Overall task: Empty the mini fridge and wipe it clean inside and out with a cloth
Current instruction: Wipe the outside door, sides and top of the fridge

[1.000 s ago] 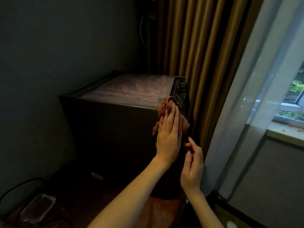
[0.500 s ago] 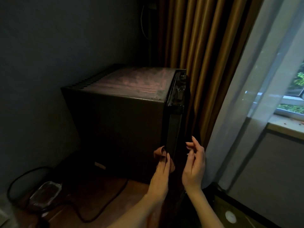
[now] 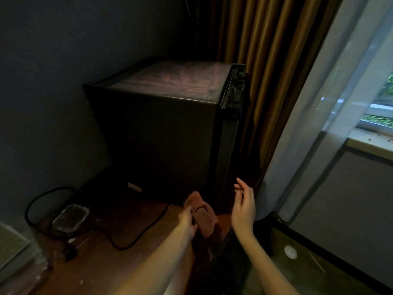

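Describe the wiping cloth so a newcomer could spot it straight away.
Find the black box-shaped mini fridge beside the gold curtain. By its near bottom corner, the left hand grips a crumpled reddish-brown cloth. Nothing else nearby is soft or rust-coloured.

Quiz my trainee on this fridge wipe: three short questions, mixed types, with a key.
1. True or false: the right hand holds the cloth.
2. Where is the cloth? A) on top of the fridge; B) low by the fridge's near corner, gripped in the left hand; C) on the windowsill.
3. Fill the gap: left of the cloth, a black ____ snakes across the wooden surface.
Key: 1 false, the right hand is empty, fingers loose; 2 B; 3 cable.
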Demonstrator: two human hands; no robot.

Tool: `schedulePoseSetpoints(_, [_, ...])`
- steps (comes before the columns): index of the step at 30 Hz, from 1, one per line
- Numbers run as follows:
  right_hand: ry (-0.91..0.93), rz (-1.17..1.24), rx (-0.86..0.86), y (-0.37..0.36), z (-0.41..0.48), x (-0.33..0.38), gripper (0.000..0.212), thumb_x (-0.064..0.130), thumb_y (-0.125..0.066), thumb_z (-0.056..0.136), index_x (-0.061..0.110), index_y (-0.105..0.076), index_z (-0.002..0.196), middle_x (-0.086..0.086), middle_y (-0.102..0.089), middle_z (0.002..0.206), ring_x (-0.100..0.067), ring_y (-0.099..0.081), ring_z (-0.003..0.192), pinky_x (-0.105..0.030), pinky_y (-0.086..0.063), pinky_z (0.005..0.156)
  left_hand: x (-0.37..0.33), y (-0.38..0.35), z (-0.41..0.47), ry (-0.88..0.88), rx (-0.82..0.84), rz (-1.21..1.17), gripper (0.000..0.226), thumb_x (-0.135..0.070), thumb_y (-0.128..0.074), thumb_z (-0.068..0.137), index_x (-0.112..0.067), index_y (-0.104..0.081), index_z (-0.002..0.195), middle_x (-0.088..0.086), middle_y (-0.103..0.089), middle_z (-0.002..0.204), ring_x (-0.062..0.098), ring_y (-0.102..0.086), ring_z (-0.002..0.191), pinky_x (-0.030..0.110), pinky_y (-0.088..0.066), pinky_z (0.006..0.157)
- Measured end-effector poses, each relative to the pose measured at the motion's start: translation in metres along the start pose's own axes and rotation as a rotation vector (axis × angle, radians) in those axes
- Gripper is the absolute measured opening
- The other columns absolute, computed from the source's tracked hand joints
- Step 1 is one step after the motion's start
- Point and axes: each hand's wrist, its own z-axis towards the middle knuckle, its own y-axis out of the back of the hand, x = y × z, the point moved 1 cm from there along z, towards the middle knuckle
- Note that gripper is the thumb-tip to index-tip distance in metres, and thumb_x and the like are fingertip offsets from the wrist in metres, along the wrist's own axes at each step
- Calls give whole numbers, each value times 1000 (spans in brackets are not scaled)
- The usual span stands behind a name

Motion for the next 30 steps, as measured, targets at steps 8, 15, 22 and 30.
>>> schedulePoseSetpoints(8, [-168,-6,122,-7,-3,-24,30,20,-40,102,36,-48,127,10,-55,115,0,-54,104,-19,-46,83,5,-15,-11,187,31,-39,31,-8,-32,101,-1,-48,76,12,-60,52,26,-51,65,35,-44,89])
schedulePoseSetpoints(15, [-157,-12,138,4,26,-40,30,20,-39,102,37,-47,126,11,-55,115,2,-54,105,-24,-48,88,12,-58,30,317,16,-324,39,-17,-31,104,-17,-34,65,1,-27,66,12,-26,55,15,-37,66])
schedulePoseSetpoints(22, [-112,-49,150,8,45,-48,31,19,-39,102,35,-45,128,8,-55,119,-3,-54,112,-23,-46,92,4,-79,22,362,-64,-363,41,-19,-20,107,-9,-58,118,24,-64,117,17,-56,114,12,-31,102])
schedulePoseSetpoints(30, [-97,-73,258,-15,33,-35,30,19,-40,102,37,-44,126,11,-53,119,-1,-53,112,-32,-49,97,-29,-93,-31,398,-1,-348,44,-14,-20,105,2,-34,143,21,-31,152,32,-27,142,39,-16,116])
